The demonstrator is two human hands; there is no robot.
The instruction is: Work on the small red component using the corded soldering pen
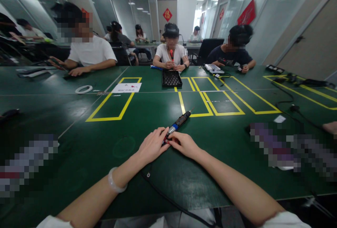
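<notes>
An electric screwdriver lies slanted on the green table, its thin bit pointing away to the upper right. Part of its body looks opened, with blue and silver parts showing. My left hand is closed over the rear half, fingers along its left side. At the rear end, my right hand has thumb and fingertips pinched together beside small red parts; what exactly they grip is hidden. A black cord runs from under my left hand down over the near table edge.
Yellow tape outlines mark the table ahead. A white paper, a tape roll and a black tray lie farther off. A person opposite holds a red-orange tool. Black cables lie at right.
</notes>
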